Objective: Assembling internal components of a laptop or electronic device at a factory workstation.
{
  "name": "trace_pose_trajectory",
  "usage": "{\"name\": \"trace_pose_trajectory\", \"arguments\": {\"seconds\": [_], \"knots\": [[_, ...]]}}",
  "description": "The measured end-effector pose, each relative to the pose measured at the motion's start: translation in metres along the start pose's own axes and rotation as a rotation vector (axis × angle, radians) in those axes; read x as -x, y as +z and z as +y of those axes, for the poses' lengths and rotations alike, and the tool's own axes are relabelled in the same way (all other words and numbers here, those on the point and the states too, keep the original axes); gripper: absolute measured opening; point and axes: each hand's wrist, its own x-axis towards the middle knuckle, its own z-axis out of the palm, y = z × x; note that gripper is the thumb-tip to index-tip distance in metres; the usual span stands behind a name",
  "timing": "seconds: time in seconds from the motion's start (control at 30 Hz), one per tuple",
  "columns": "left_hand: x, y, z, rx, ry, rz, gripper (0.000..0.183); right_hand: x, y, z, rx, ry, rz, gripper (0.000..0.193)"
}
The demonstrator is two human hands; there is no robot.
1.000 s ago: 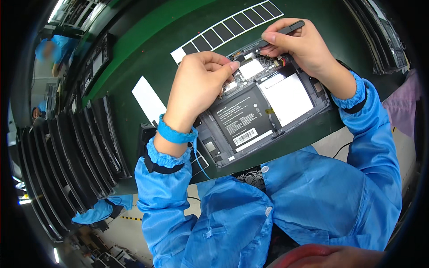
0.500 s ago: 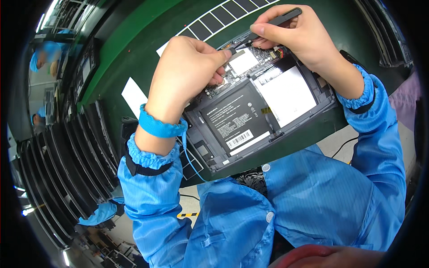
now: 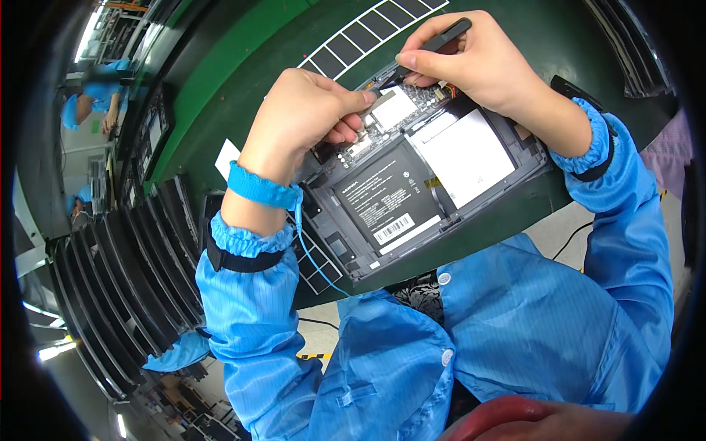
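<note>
An opened laptop base (image 3: pixel 526 158) lies tilted on the green bench, its circuit board (image 3: pixel 428 94) along the far side. Nearer me sit a black battery (image 3: pixel 386 192) and a white rectangular panel (image 3: pixel 471 158). My right hand (image 3: pixel 471 62) grips black tweezers (image 3: pixel 450 35), their tips pointing down at the board beside my left fingertips. Thumb and forefinger of my left hand (image 3: pixel 312 106) pinch together over the board, next to a white-covered patch (image 3: pixel 393 108). A small dark strip shows at those fingertips; what it is I cannot make out. A blue wrist strap (image 3: pixel 261 189) circles my left wrist.
A white-framed sheet of black rectangles (image 3: pixel 360 37) lies beyond the laptop base. White paper (image 3: pixel 227 158) is left of my wrist. Upright black panels (image 3: pixel 129 283) stand in a row at left, with more dark panels (image 3: pixel 636 51) at far right. Another person (image 3: pixel 95 95) is at upper left.
The tweezers and my right hand have shifted left, bringing the tips close to my left fingertips. My left hand has moved slightly nearer me, still pinched. The view has shifted a little.
</note>
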Motion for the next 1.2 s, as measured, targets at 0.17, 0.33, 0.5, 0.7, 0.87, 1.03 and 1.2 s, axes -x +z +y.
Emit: {"name": "trace_pose_trajectory", "arguments": {"seconds": [0.17, 0.33, 0.5, 0.7, 0.87, 1.03, 1.2], "knots": [[-0.009, -0.008, 0.007, -0.002, -0.100, -0.121, 0.027, -0.001, -0.001, 0.001, -0.068, 0.006, -0.035, 0.022], [-0.018, -0.007, 0.012, -0.057, -0.164, -0.154, 0.027, 0.002, -0.003, 0.000, -0.064, -0.008, -0.022, 0.021], [-0.030, -0.022, 0.011, 0.017, -0.306, -0.359, 0.028, -0.002, 0.004, 0.005, -0.152, -0.133, 0.068, 0.022], [0.010, -0.009, 0.010, -0.078, -0.057, -0.098, 0.030, -0.007, 0.001, 0.007, -0.352, -0.039, 0.026, 0.023], [0.109, -0.013, -0.055, -0.148, 0.459, 0.507, 0.028, -0.007, -0.007, 0.005, -0.508, 0.058, -0.021, 0.023], [0.139, -0.008, -0.150, -0.340, 0.371, 0.784, 0.025, 0.007, 0.012, -0.033, -0.241, 0.050, -0.221, 0.025], [0.135, 0.011, -0.178, -0.488, 0.317, 0.836, 0.049, 0.001, 0.119, -0.080, 0.142, -0.174, -0.404, 0.025]]}}
